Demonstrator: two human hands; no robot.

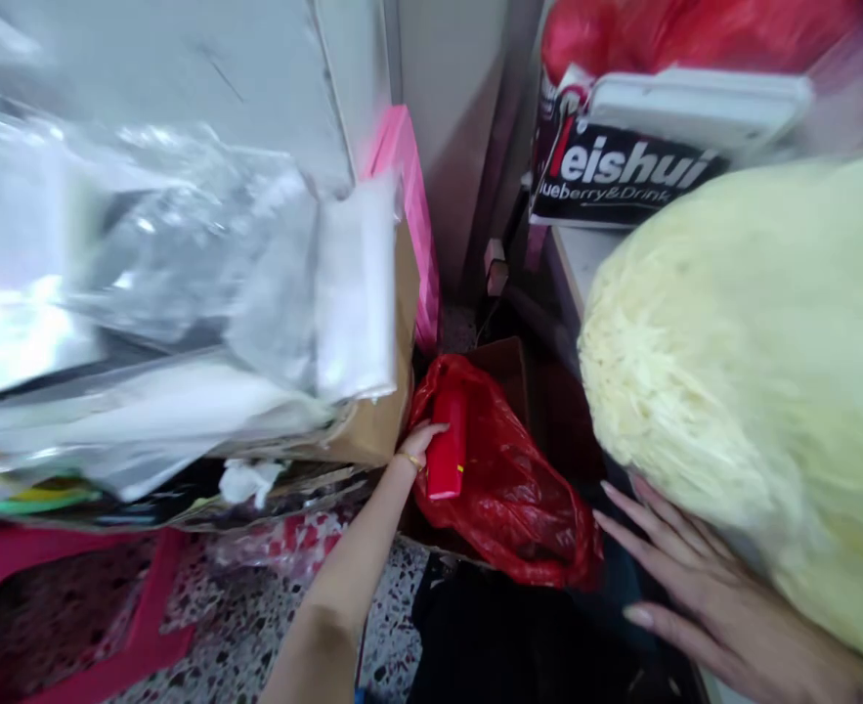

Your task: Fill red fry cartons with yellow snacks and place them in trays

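Low in the middle, my left hand grips the left side of a long red packet. Its thumb lies over the packet, and the other fingers are mostly hidden. Around and under the packet spreads a crinkled red plastic bag, which sits in a brown cardboard box. My right hand is open, fingers spread, at the lower edge of a big clear bag of pale yellow shreds. Whether it presses on that bag I cannot tell.
Clear plastic packs lie over a carton at left. A pink board stands behind it. A black printed box is at upper right. A pink stool stands on the speckled floor.
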